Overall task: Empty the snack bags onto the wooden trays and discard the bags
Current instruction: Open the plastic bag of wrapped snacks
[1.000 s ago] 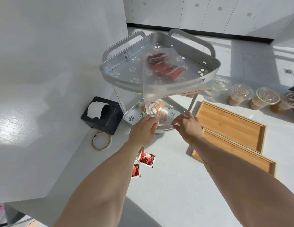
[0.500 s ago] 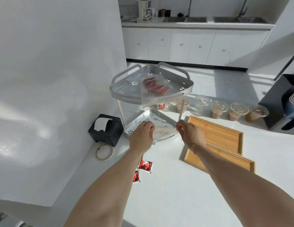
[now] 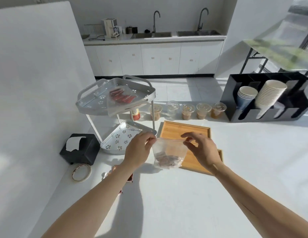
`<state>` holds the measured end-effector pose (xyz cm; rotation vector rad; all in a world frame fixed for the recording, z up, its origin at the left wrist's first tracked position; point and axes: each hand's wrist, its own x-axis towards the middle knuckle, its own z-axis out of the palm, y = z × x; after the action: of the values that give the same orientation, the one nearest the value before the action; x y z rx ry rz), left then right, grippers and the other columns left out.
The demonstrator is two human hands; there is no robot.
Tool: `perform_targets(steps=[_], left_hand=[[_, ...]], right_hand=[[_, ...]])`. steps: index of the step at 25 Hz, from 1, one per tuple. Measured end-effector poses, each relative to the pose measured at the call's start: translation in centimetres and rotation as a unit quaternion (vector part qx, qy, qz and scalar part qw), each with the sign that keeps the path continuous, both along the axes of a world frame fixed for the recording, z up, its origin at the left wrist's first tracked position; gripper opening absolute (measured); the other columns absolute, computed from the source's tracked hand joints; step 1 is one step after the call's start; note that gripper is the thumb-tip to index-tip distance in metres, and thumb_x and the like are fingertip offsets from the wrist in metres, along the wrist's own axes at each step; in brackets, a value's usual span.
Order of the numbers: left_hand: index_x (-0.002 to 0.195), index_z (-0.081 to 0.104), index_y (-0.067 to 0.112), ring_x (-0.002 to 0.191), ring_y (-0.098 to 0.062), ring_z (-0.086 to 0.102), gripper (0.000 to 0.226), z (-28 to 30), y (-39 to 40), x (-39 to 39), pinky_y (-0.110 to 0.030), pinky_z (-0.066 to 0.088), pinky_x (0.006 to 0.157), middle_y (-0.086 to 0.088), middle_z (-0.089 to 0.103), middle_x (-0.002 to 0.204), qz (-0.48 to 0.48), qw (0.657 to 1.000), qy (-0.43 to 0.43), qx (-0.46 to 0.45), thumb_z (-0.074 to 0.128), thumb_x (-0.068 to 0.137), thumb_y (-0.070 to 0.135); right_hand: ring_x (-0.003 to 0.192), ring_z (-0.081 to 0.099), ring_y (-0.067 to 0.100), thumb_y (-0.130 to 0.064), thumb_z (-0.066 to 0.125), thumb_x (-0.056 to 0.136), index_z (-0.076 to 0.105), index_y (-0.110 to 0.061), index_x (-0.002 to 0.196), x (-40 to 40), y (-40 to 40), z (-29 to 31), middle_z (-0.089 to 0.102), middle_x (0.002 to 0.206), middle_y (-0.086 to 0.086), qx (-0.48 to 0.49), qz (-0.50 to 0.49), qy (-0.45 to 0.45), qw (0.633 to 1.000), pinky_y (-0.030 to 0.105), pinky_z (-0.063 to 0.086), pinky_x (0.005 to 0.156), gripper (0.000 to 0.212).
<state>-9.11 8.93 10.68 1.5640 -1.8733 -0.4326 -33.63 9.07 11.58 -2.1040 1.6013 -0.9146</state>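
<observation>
A clear zip bag (image 3: 168, 154) with brown wrapped snacks at its bottom hangs above the table, in front of two wooden trays. My left hand (image 3: 138, 149) pinches the left end of its top edge and my right hand (image 3: 201, 149) pinches the right end. The far wooden tray (image 3: 184, 130) is bare; the near wooden tray (image 3: 192, 162) lies partly behind the bag and my right hand. A second clear bag with red snacks (image 3: 123, 98) lies on the top shelf of a silver two-tier rack (image 3: 115, 107), hanging over its front edge.
Small red snack packets (image 3: 130, 178) lie on the white table under my left forearm. A tape roll (image 3: 81, 172) and black tissue box (image 3: 80, 148) sit at left. Several lidded cups (image 3: 202, 110) and a black cup holder (image 3: 266, 98) line the back.
Both hands have pulled the bag of brown snacks out of the rack's lower shelf and moved it right, to the front of the trays. The view has lifted and widened.
</observation>
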Motion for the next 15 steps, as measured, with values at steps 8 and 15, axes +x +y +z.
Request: perform_targets(steps=[8, 15], left_hand=[[0.089, 0.067, 0.029, 0.089, 0.004, 0.049, 0.01, -3.3, 7.3, -9.0, -0.029, 0.05, 0.075, 0.017, 0.061, 0.094, -0.137, 0.99, -0.009, 0.042, 0.06, 0.093, 0.023], [0.091, 0.064, 0.031, 0.089, 0.0, 0.05, 0.009, -5.6, 10.2, -13.0, -0.034, 0.052, 0.065, 0.016, 0.054, 0.097, -0.101, 0.993, -0.009, 0.061, 0.06, 0.094, 0.024]], right_hand=[[0.092, 0.061, 0.0, -0.02, 0.075, 0.083, 0.072, -0.037, 0.102, -10.2, 13.4, -4.0, 0.066, 0.086, -0.029, 0.044, -0.089, 0.0, 0.995, 0.024, 0.052, 0.074, 0.025], [0.084, 0.055, 0.0, -0.02, 0.076, 0.081, 0.071, -0.037, 0.093, -11.7, 17.3, -6.0, 0.062, 0.078, -0.023, 0.064, -0.091, 0.023, 0.994, 0.02, 0.048, 0.061, 0.021]])
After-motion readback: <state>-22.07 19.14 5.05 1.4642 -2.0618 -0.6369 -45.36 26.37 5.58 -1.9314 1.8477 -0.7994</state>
